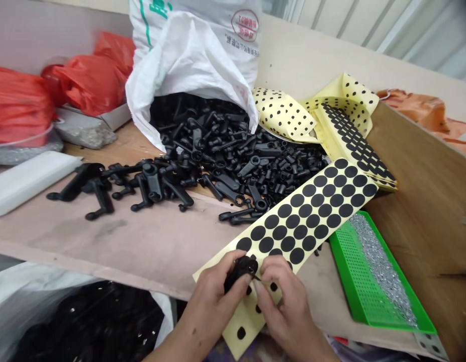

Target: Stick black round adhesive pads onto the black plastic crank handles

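Note:
My left hand (216,294) is closed around a black plastic crank handle (236,274), its rounded end facing up between thumb and forefinger. Close beside it, my right hand (285,299) has thumb and forefinger pinched at the handle's edge; what lies between those fingertips is too small to make out. Under both hands runs a pale yellow sheet (217,259) of round black stickers (293,221). Its near end shows small black spots where it passes below my fingers. A heap of black crank handles and small black parts (233,151) lies just beyond.
A white woven sack (195,55) spills the black parts. Folded sticker sheets (359,143) lean at right, above a green tray (353,296) of small shiny metal pieces. Red bags (93,80) and a white block (32,181) are left. A bag of black parts (93,322) stands below the table edge.

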### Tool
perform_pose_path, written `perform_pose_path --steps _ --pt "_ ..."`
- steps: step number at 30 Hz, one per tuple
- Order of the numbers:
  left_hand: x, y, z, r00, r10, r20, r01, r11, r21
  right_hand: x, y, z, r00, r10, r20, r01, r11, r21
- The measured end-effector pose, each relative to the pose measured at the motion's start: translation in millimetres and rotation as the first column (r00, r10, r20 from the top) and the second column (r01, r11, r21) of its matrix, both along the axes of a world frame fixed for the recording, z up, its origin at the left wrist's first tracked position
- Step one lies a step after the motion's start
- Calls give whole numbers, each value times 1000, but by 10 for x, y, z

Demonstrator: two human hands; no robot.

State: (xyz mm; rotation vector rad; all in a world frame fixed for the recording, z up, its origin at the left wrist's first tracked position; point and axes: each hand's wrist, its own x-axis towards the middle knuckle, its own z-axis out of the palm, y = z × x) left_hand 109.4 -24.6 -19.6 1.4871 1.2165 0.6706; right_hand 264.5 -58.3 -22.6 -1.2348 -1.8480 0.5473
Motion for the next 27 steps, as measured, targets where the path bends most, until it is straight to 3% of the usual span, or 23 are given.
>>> perform_pose_path --steps 3,11,17,21,27 --pt "4 -1 -4 1000 -6 -2 6 1000 -20 4 5 -37 996 7 -91 -14 997 -73" --pt "26 -41 -35 998 18 68 -17 1000 -16 -12 22 -102 965 -20 -261 0 997 -79" --pt "9 -7 -9 999 -30 -31 32 998 53 0 28 -129 956 -16 -294 -8 997 -83" --pt "9 -4 -38 999 -40 -14 41 999 31 -1 39 -145 940 -71 -333 36 993 -110" --pt "8 -23 -77 998 -41 -47 46 994 99 -3 38 -125 953 -62 -297 36 995 -93"
